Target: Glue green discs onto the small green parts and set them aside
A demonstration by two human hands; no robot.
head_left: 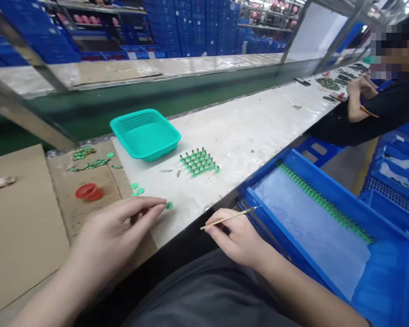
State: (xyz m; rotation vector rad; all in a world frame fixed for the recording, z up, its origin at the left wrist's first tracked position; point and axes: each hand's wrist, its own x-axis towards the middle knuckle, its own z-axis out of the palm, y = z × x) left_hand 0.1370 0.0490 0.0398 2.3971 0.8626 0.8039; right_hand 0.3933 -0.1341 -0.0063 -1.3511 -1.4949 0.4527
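My left hand (pixel 122 231) is closed in a pinch over the near edge of the white worktop. At its fingertips is a small round green piece (pixel 169 205). Between the thumb and fingers of my right hand (pixel 236 238) lies a thin wooden stick (pixel 225 220) with a fine dark tip, like a slim brush, pointing right. Several loose green discs (pixel 140 190) lie just beyond my left hand. Farther off, small green pieces with dark upright tops (pixel 199 162) stand in rows on the worktop.
A teal basin (pixel 172 144) stands behind the rows. Left of it, cardboard (pixel 63 175) carries red round lids (pixel 88 191) and piles of green-and-brown parts (pixel 97 164). At right, a blue crate (pixel 327 181) holds a band of green pieces (pixel 327 204). A co-worker (pixel 391 100) sits farther along.
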